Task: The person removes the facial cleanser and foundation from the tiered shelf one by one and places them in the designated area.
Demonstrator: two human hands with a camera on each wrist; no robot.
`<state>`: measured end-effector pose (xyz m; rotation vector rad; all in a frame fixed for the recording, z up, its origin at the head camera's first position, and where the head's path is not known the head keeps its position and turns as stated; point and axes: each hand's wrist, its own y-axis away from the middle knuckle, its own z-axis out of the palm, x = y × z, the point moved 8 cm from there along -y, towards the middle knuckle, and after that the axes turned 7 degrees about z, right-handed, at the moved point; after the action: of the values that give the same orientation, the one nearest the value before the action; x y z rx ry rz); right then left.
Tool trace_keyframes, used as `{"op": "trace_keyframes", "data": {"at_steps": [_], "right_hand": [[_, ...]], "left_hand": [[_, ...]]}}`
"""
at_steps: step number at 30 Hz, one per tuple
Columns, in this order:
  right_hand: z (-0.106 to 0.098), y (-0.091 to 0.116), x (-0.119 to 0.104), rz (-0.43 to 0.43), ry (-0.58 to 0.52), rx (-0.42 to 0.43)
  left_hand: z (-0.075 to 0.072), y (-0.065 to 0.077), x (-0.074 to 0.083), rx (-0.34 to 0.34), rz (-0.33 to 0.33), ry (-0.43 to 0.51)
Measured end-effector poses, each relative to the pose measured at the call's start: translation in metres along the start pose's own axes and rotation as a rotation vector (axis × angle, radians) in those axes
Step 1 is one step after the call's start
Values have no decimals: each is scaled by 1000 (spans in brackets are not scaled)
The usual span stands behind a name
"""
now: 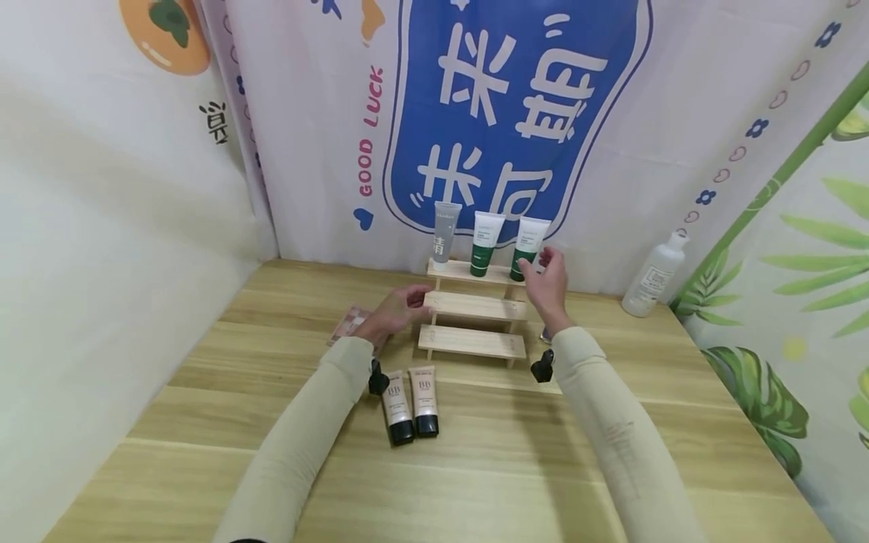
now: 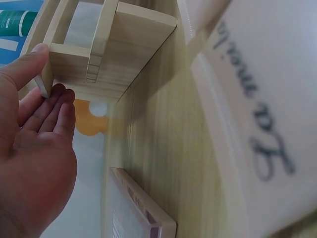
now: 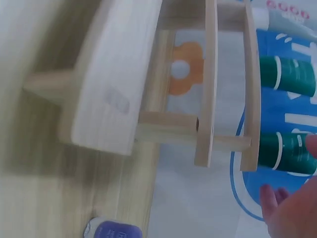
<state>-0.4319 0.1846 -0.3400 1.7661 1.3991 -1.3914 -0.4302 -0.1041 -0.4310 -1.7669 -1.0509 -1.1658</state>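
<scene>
A three-tier wooden display stand (image 1: 475, 341) stands near the back of the table. My left hand (image 1: 400, 311) grips the left end of its middle tier, thumb above and fingers below, as the left wrist view shows. On the top tier stand a grey tube (image 1: 444, 232) and two green-and-white tubes, one in the middle (image 1: 485, 243) and one at the right (image 1: 529, 245). Beside the right tube is my right hand (image 1: 548, 288). Its thumb lies at the tube's green lower part; the other fingers are apart from the tube in the right wrist view (image 3: 280, 156).
Two BB cream tubes, left (image 1: 397, 403) and right (image 1: 424, 400), lie before the stand. A pink checkered flat case (image 1: 348, 323) lies left of it. A small purple-labelled item (image 3: 118, 230) lies to its right. A clear bottle (image 1: 655, 277) stands at the back right.
</scene>
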Motion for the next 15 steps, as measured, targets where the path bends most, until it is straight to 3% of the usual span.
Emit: {"op": "trace_keyframes", "data": {"at_steps": [3, 9, 13, 15], "right_hand": [[1, -6, 1, -8, 9, -28], [0, -5, 0, -18, -6, 1], [-4, 4, 1, -9, -34, 10], [-5, 16, -2, -17, -57, -32]], "left_hand": [[2, -1, 0, 7, -1, 3], [3, -2, 2, 20, 5, -7], [1, -2, 0, 22, -17, -14], [0, -2, -3, 28, -37, -13]]}}
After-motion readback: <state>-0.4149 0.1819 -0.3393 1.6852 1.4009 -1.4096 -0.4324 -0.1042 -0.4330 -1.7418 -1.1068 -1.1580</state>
